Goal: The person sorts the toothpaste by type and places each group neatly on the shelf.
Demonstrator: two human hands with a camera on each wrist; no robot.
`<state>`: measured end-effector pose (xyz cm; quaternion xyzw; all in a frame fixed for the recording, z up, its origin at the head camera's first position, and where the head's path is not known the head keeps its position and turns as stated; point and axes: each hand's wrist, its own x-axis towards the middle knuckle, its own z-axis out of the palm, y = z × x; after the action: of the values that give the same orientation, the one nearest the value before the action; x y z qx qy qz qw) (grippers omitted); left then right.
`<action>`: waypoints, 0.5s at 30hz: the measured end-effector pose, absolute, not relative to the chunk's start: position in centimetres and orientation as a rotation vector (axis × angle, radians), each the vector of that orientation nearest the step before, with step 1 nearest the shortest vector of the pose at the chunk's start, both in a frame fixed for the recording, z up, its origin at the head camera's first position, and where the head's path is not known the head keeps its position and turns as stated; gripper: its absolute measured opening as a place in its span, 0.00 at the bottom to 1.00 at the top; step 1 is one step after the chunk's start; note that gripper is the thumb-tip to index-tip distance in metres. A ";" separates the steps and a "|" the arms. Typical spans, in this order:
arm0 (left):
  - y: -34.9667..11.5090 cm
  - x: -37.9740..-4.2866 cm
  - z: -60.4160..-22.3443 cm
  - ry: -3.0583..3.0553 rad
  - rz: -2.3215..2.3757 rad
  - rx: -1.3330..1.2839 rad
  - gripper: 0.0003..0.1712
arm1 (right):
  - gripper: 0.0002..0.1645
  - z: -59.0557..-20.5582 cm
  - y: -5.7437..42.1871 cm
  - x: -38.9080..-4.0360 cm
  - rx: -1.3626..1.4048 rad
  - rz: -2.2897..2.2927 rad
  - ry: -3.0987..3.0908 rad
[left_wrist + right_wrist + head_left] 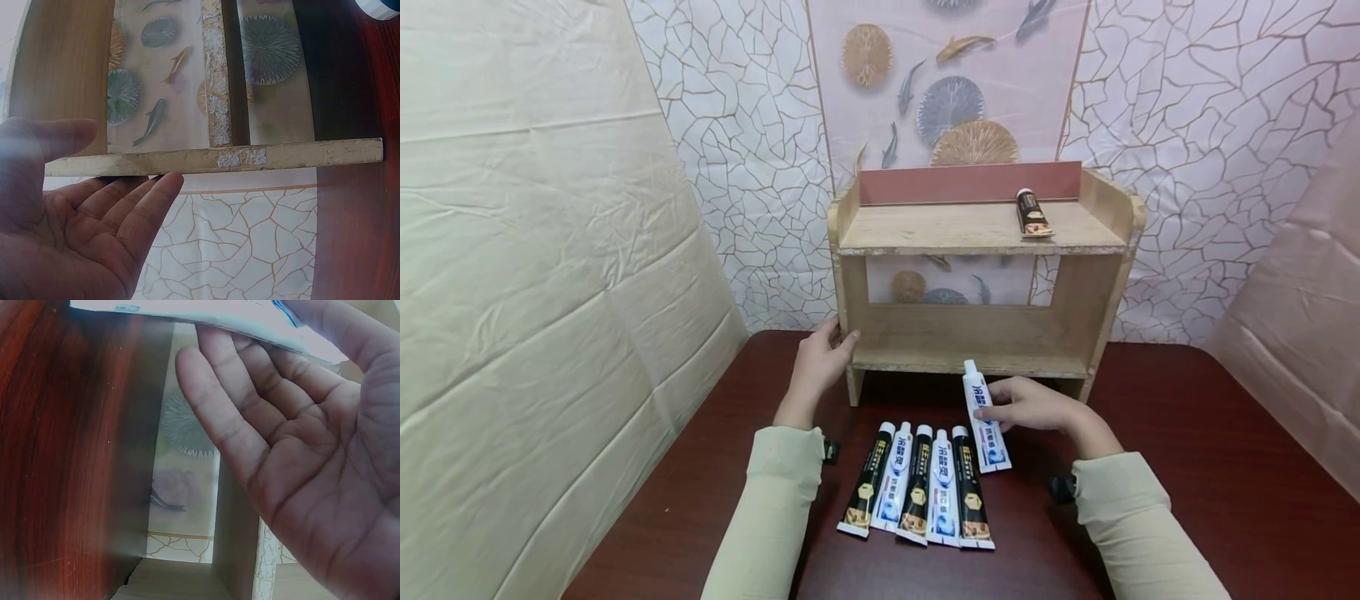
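Note:
My right hand (1030,403) pinches a white and blue toothpaste tube (979,402) between thumb and fingers. The tube's cap points toward the shelf, and in the right wrist view the tube (206,315) crosses the top. My left hand (822,360) holds the left side panel of a small wooden shelf (955,333), thumb on the inner side and fingers along the outer side, as the panel (187,161) shows in the left wrist view. On the table between the arms lies a row of alternating tubes, among them a black toothpaste tube (917,492) and a white toothpaste tube (943,492).
Another black toothpaste tube (1032,212) lies on the shelf's upper board, toward the right. The shelf stands at the back of the dark red table (715,483). Behind it hangs a patterned cloth (760,167), with a pale cloth (550,292) at the left.

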<state>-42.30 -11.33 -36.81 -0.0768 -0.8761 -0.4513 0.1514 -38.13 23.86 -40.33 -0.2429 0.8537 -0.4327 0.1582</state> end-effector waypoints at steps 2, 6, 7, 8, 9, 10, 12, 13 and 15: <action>-11.3 -42.3 -36.9 -2.513 -1.296 -0.218 0.35 | 0.19 -40.3 23.9 -38.2 -0.708 -1.242 2.454; -11.4 -42.4 -36.9 -2.500 -1.295 -0.222 0.34 | 0.19 -40.1 23.9 -38.2 -0.718 -1.234 2.493; -11.4 -42.4 -36.9 -2.496 -1.296 -0.223 0.33 | 0.19 -40.0 23.9 -38.1 -0.719 -1.232 2.505; -11.4 -42.4 -36.9 -2.494 -1.297 -0.225 0.33 | 0.19 -40.0 23.9 -38.1 -0.718 -1.231 2.516; -11.4 -42.4 -36.9 -2.495 -1.297 -0.224 0.33 | 0.20 -39.9 23.9 -38.1 -0.716 -1.226 2.536; -11.4 -42.4 -36.9 -2.496 -1.295 -0.223 0.33 | 0.20 -39.8 23.9 -38.0 -0.714 -1.222 2.560; -11.3 -42.4 -36.9 -2.500 -1.295 -0.220 0.34 | 0.21 -39.7 23.9 -38.0 -0.707 -1.235 2.601; -11.3 -42.4 -36.9 -2.502 -1.296 -0.220 0.34 | 0.21 -39.6 24.0 -38.0 -0.710 -1.249 2.619; -11.3 -42.4 -36.9 -2.510 -1.295 -0.216 0.35 | 0.20 -39.6 24.0 -38.0 -0.719 -1.294 2.648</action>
<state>-42.38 -11.34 -36.94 -0.0753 -0.8755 -0.4518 0.1539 -38.01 24.00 -39.61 -0.2366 0.8716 -0.4259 0.0542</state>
